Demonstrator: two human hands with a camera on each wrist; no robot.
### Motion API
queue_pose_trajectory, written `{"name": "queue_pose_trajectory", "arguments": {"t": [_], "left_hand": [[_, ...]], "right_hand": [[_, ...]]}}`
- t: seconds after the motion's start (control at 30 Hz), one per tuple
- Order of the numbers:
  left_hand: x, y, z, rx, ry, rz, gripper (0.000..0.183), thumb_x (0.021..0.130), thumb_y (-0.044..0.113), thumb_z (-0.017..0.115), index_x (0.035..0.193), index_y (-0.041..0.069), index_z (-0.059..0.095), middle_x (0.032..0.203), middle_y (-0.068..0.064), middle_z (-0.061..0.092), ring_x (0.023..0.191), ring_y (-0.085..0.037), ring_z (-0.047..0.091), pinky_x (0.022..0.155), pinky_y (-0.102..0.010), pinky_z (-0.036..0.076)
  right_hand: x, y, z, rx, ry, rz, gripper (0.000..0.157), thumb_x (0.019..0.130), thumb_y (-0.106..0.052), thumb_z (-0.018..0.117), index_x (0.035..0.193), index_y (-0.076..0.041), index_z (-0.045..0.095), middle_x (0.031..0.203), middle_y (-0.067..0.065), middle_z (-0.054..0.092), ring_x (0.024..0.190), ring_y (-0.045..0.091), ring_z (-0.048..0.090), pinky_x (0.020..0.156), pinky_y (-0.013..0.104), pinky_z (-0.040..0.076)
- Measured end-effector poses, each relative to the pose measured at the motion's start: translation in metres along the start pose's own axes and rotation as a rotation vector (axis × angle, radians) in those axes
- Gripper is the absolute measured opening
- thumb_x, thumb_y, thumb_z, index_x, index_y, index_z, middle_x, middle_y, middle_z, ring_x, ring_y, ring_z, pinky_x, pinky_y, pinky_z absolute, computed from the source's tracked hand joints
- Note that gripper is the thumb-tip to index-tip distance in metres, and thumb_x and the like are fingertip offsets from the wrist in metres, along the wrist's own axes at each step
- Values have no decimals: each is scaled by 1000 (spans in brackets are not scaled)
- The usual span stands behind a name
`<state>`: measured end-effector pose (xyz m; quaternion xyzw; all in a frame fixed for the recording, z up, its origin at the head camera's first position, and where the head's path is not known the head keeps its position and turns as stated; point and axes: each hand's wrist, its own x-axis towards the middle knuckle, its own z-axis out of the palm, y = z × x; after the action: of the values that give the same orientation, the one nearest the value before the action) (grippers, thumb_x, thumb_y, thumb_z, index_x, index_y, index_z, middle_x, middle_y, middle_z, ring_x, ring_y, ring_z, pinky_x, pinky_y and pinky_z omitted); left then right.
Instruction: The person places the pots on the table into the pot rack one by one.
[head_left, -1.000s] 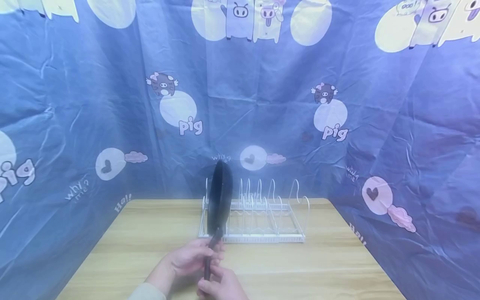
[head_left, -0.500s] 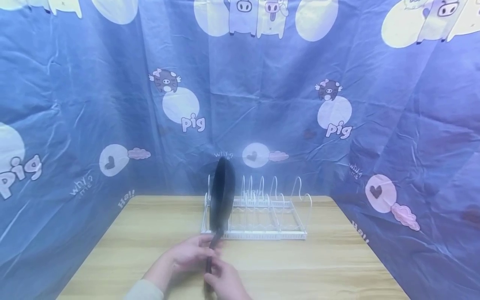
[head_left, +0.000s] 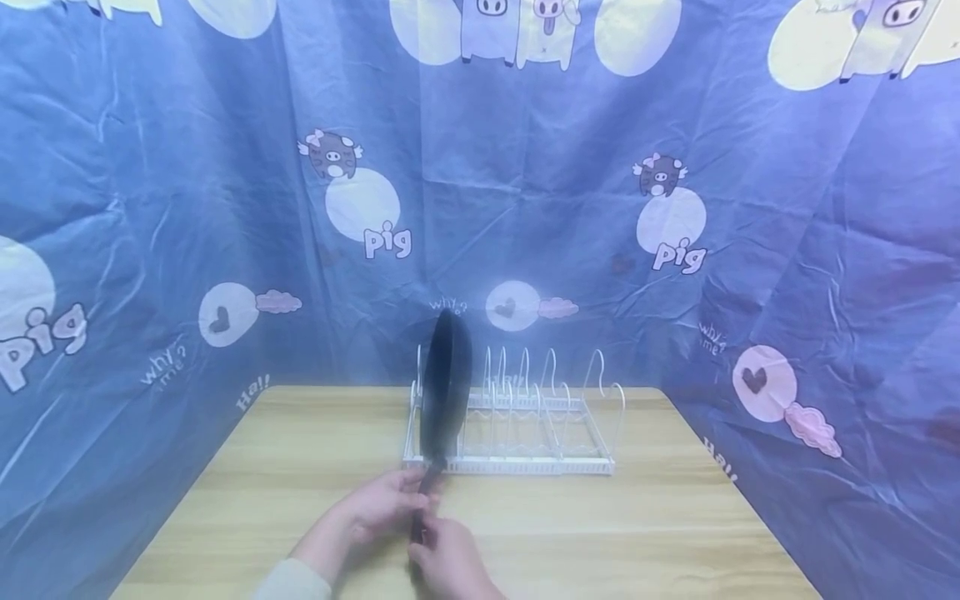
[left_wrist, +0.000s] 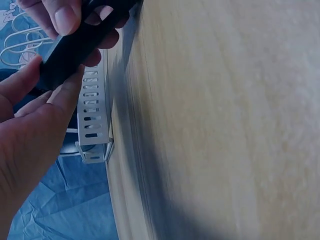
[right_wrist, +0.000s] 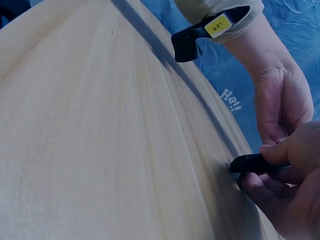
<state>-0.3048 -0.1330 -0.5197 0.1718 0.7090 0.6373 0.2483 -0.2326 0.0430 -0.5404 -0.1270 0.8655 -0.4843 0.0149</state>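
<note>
A black frying pan (head_left: 447, 387) stands on edge at the left end of a white wire rack (head_left: 517, 468), overlapping the rack's left slots in the head view. Its handle points toward the person. My left hand (head_left: 382, 504) holds the handle near the pan body, thumb and fingers on either side of it. Closer to the handle's end, my right hand (head_left: 453, 558) grips it with thumb and curled fingers. The left wrist view shows the black handle (left_wrist: 75, 52) between both hands' fingers. In the right wrist view the handle's tip (right_wrist: 245, 163) sticks out past the right hand.
The rack's several upright wire loops (head_left: 551, 375) rise right of the pan. It stands near the back of a wooden table (head_left: 637, 525). A blue cloth with pig prints (head_left: 525, 225) hangs behind and along both sides. A black wrist strap (right_wrist: 192, 42) sits at the left sleeve.
The right hand has shifted slightly forward along the handle toward the left hand. The whole head view has moved a little; the pan stays at the rack's left end.
</note>
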Motion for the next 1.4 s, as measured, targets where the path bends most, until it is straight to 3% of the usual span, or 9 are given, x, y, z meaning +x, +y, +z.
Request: {"name": "queue_pose_trajectory", "arguments": {"t": [0.17,0.4,0.57,0.7,0.83,1.07,1.23,1.33,1.4], "left_hand": [[0,1,2,-2,29,-25,81,103,10,67,162,-19,20,155,-34,55,143,-47,59,126,-68,36],[5,2,5,-33,38,-26,76,103,8,66,160,-20,24,156,-35,54,142,-46,60,128,-70,33],[6,2,12,8,73,-9,71,104,7,64,160,-17,30,148,-34,60,125,-38,70,123,-61,46],[2,4,22,205,148,-6,66,106,12,61,163,-9,35,110,-23,75,88,-24,72,88,-45,65],[-5,11,30,359,186,-13,58,109,18,55,161,-3,42,86,-8,68,70,-20,61,63,-34,55],[-27,19,36,425,211,-27,55,114,28,51,157,-6,44,87,-14,68,71,-25,64,68,-42,57],[-39,19,34,578,245,-24,62,114,41,50,158,-3,44,81,-10,66,70,-26,61,70,-45,55],[-46,22,35,630,214,-10,58,114,45,48,150,-1,51,75,-4,62,65,-21,56,67,-39,51],[-51,26,37,695,220,19,55,114,45,50,147,1,54,88,-7,70,77,-25,65,76,-47,58]], "right_hand": [[1,0,-2,-20,-8,-14,40,94,-12,80,133,-3,74,117,18,82,111,40,78,95,54,64],[3,1,-7,-38,4,-38,31,93,-10,80,123,-6,79,103,11,84,89,21,78,76,30,64],[3,3,-7,-5,6,-16,29,93,-10,80,121,-6,79,98,7,84,83,13,74,73,26,61],[1,5,-7,17,-6,10,18,93,-11,80,111,-8,81,87,-1,80,75,5,66,69,23,56],[2,5,-8,-27,-10,-4,3,93,-14,80,94,-11,80,78,-7,75,71,2,61,67,23,53],[-1,-1,-16,-199,-121,-82,18,93,-20,79,77,-17,74,63,-15,61,58,-1,49,60,19,47],[-6,-7,-36,-483,-205,-211,31,100,-32,72,72,-23,63,61,-17,46,58,1,44,65,20,45],[-9,-10,-52,-622,-214,-239,19,101,-39,69,93,-24,78,82,-16,71,80,9,65,83,31,55],[-12,-15,-64,-688,-209,-236,28,103,-44,66,115,-22,80,107,-11,80,104,18,70,97,42,56]]}}
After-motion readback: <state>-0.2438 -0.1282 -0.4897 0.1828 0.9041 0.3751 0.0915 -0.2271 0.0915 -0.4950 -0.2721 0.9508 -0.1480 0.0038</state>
